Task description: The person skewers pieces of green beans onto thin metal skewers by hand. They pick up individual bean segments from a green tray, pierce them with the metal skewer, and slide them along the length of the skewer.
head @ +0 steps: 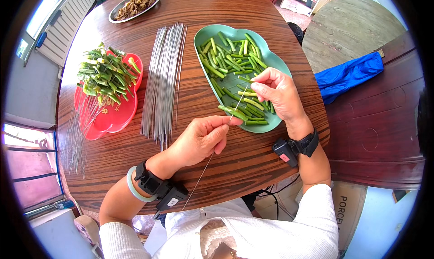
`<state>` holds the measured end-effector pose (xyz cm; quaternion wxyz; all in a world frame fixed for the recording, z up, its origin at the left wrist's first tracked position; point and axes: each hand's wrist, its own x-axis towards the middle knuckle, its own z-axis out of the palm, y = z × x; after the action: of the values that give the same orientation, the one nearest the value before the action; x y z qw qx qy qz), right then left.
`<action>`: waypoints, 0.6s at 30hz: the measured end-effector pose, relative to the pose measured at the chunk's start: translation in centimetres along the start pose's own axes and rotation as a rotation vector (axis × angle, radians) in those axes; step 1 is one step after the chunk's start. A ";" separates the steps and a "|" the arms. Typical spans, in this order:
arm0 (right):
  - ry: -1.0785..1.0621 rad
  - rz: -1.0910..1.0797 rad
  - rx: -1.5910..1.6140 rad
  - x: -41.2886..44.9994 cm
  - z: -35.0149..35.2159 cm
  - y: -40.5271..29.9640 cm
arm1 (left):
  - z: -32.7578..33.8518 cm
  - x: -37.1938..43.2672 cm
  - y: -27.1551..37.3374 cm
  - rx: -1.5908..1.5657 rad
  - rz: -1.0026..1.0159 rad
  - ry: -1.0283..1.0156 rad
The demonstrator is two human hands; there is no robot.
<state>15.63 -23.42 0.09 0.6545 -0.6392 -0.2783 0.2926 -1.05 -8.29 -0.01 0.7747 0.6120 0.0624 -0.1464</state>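
My left hand (pixel 206 138) pinches a thin metal skewer (pixel 204 172) whose upper end points toward my right hand. A green vegetable stem piece (pixel 233 113) is threaded across the skewer at my left fingertips. My right hand (pixel 276 92) holds another cut green stem (pixel 245 79) between thumb and forefinger, close to the skewer's tip. Under both hands lies a green scalloped tray (pixel 279 64) of loose cut stems (pixel 234 60). Left of it, a bundle of bare metal skewers (pixel 164 82) rests on the wooden table.
A red tray (pixel 115 121) at the left bears skewers loaded with green pieces (pixel 105 74), their bare ends over its edge. An oval metal dish of brown food (pixel 135 6) stands at the far left. Blue cloth (pixel 352 74) hangs beyond the table's right edge.
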 end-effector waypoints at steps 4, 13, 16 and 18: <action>0.016 -0.039 -0.002 0.0 0.0 0.1 | 0.1 0.0 0.1 0.019 0.017 0.006; 0.046 -0.055 -0.022 0.0 0.1 0.1 | 0.1 0.0 0.1 0.010 0.012 0.013; 0.031 -0.065 -0.018 -0.1 0.1 0.1 | 0.1 0.0 -0.1 0.013 0.021 0.020; 0.022 -0.071 -0.008 -0.1 0.1 0.1 | 0.1 0.0 -0.1 0.016 0.029 0.021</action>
<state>15.47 -23.46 0.02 0.6650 -0.6346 -0.2947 0.2612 -1.09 -8.41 -0.13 0.7711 0.6205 0.0603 -0.1293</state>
